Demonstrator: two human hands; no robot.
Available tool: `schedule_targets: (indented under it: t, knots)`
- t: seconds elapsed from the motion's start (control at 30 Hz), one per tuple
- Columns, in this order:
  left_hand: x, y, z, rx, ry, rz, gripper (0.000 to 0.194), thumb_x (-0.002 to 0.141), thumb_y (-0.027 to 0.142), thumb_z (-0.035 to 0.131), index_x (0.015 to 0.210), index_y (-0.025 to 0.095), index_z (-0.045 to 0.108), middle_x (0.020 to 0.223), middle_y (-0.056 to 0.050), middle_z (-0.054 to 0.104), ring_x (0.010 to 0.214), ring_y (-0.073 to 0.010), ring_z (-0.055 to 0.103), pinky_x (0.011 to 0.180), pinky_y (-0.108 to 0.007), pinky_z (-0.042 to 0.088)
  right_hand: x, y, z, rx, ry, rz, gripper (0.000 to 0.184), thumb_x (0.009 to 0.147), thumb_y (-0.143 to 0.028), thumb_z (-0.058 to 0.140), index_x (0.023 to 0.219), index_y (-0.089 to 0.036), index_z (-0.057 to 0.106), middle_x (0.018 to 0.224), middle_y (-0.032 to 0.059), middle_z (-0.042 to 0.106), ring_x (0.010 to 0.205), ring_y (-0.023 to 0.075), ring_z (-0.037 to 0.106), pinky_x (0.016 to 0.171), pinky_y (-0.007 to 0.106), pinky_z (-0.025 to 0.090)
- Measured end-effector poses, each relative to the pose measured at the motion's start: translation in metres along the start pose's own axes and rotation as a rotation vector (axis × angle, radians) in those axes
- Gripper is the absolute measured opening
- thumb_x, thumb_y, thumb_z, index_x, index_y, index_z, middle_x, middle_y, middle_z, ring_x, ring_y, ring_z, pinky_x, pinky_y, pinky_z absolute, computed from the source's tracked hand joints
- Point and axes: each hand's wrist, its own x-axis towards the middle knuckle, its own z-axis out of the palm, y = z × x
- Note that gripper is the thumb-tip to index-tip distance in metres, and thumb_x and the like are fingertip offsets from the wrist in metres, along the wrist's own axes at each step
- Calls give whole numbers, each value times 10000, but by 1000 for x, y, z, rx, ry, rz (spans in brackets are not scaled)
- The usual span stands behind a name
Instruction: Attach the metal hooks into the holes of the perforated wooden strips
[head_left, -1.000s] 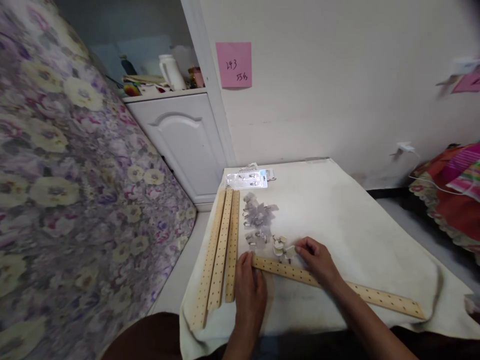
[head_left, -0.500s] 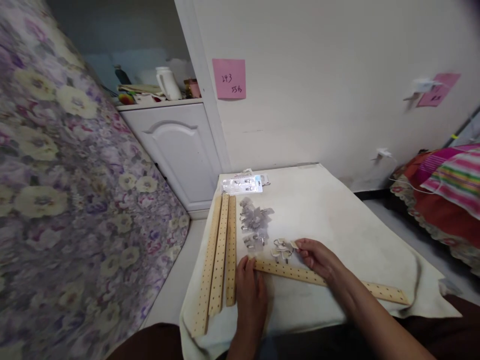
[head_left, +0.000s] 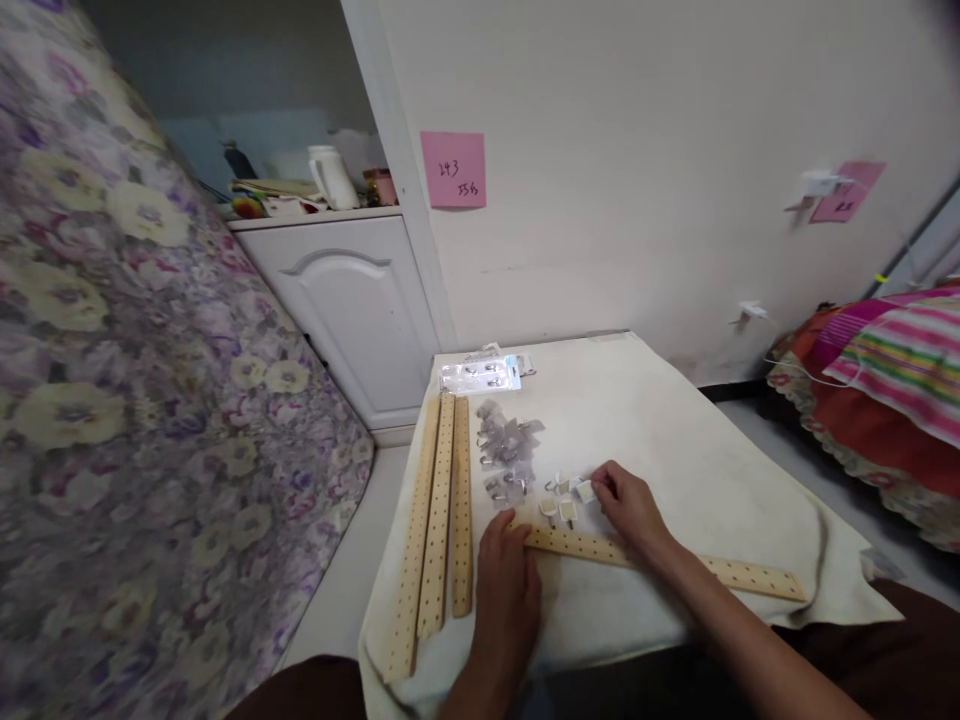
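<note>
My left hand (head_left: pixel 508 585) is closed over the left end of a perforated wooden strip (head_left: pixel 581 545), which lies slantwise near the table's front. Between the fingertips of my right hand (head_left: pixel 628 508) is an adhesive hook (head_left: pixel 585 490), pinched by its square backing. Several more loose hooks (head_left: pixel 568 512) with pale square pads lie beside it, just beyond the strip. My right wrist and forearm pass over the strip and hide part of it. A pile of hooks with clear plastic pads (head_left: pixel 511 442) lies further back to the left.
Along the left side of the cloth-covered table (head_left: pixel 675 440) lie 3 perforated wooden strips (head_left: pixel 437 520). At the back left is a clear package of hooks (head_left: pixel 480 375). A floral curtain (head_left: pixel 172 400) hangs left; a bed (head_left: pixel 885 400) stands right.
The hooks by my right hand have shifted, and their pale pads now face up. My right hand has turned slightly with the hook. My left hand stays at the strip's end.
</note>
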Motion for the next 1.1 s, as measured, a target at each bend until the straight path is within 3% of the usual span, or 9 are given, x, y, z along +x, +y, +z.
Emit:
schedule_targets:
  t: [0.1,0.17,0.33,0.43,0.53,0.7,0.93,1.1]
  knots:
    - [12,6,-11,-110,-62,3,286,821,138,457,1087,196,549,1247,-120,498,1197,-245,451,1002,-469,394,-5,-8,-2,-219,16,-161,90,786,-231,532,703,-201,553,620,-17,555,573,144,486,561,253,345]
    - [19,12,-18,-233,-130,-58,233,841,181,454,1042,196,571,1140,-108,562,1102,-231,518,953,-427,428,-11,-15,-4,-244,27,-228,102,841,-236,483,777,-205,557,655,-5,559,588,149,513,582,263,381]
    - [22,20,-16,-765,-320,-475,261,862,371,472,999,182,589,827,-49,638,699,-161,597,673,-303,480,-39,-31,4,-92,-4,-413,117,890,-194,448,901,-219,561,814,41,576,685,164,571,661,292,457]
    - [16,19,-7,-1146,-330,-680,342,833,429,519,1015,148,585,831,-67,658,683,-157,621,652,-286,479,-54,-28,18,-73,-18,-545,177,872,-132,467,972,-235,572,867,58,594,802,191,579,703,313,473]
    - [10,15,-4,-1303,-318,-759,373,813,429,566,1034,130,588,831,-80,673,701,-161,642,662,-277,478,-63,-21,32,-74,-75,-618,258,859,-80,467,1022,-249,573,905,60,603,861,191,572,705,309,482]
    - [8,9,-12,-1227,-293,-750,339,789,386,604,1011,130,617,833,-80,695,720,-163,648,681,-278,490,-66,-18,45,-49,-108,-601,255,862,-67,474,1013,-248,571,924,63,604,912,193,569,750,330,489]
    - [10,9,-23,-974,-249,-658,304,829,353,534,1041,161,637,824,-51,703,805,-188,652,772,-318,493,-69,-20,48,-14,-122,-541,207,870,-105,476,994,-233,580,974,84,610,968,210,573,806,353,491]
    - [6,8,-19,-913,-279,-582,323,853,373,489,1063,170,627,702,-8,643,628,-134,590,628,-255,460,-70,-21,46,23,-149,-499,186,868,-127,489,972,-236,598,967,77,624,956,206,579,817,343,476]
